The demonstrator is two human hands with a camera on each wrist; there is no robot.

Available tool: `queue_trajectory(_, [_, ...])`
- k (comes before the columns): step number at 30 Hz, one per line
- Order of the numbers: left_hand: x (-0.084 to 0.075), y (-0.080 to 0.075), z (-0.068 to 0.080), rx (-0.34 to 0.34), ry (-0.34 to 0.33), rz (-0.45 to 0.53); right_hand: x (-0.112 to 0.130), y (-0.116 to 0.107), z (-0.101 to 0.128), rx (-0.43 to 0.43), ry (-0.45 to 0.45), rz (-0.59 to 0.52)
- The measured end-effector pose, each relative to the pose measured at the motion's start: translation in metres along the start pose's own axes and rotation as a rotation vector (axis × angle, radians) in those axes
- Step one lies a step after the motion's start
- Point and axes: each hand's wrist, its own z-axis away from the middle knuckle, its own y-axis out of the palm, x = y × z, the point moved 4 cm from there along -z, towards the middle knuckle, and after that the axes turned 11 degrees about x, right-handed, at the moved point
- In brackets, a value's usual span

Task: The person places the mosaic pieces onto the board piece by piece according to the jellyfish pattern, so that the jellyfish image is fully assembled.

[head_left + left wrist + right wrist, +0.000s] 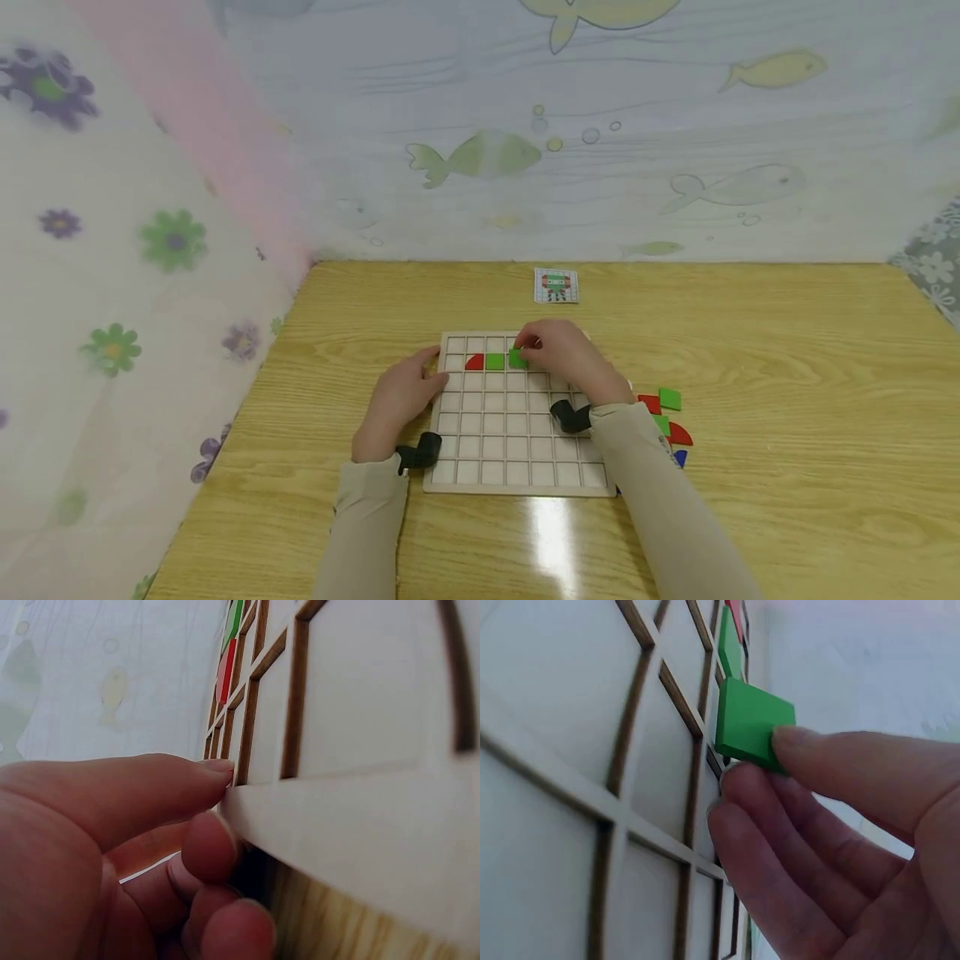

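A pale wooden grid board (525,490) lies on the table between the hands. My left hand (397,398) holds its left edge, thumb tip on the rim and the other fingers curled close beside it in the left wrist view. Between thumb and fingers, my right hand (572,354) pinches a green square tile (751,724), tilted over a cell in the second row from the back. To the left in that row sit another green square tile (495,362) and a red tile with a curved side (475,362).
Loose tiles lie right of the board, partly hidden by the right forearm: a green square (670,399), a red curved piece (680,433), a blue piece (680,458) and others. Behind the board lies a small picture card (557,285). A patterned wall covering (600,200) rises behind the table.
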Motion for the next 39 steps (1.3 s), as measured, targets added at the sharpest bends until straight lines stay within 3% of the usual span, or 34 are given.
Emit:
queue_trajectory(7, [0.0,0.001,-0.001,-0.004,-0.003,-0.002,0.003,0.005,-0.001,-0.027,0.003,0.052])
queue_trajectory(21, [-0.002,0.001,-0.001,-0.013,0.004,-0.006,0.001,0.002,0.006,-0.043,0.051,0.028])
queue_trajectory(29, [-0.001,0.001,-0.001,0.003,-0.008,0.006,-0.011,-0.002,0.023,-0.021,0.052,0.02])
queue_trajectory(39, [-0.001,-0.001,-0.001,0.002,0.005,-0.018,-0.036,-0.015,0.06,-0.036,0.101,-0.02])
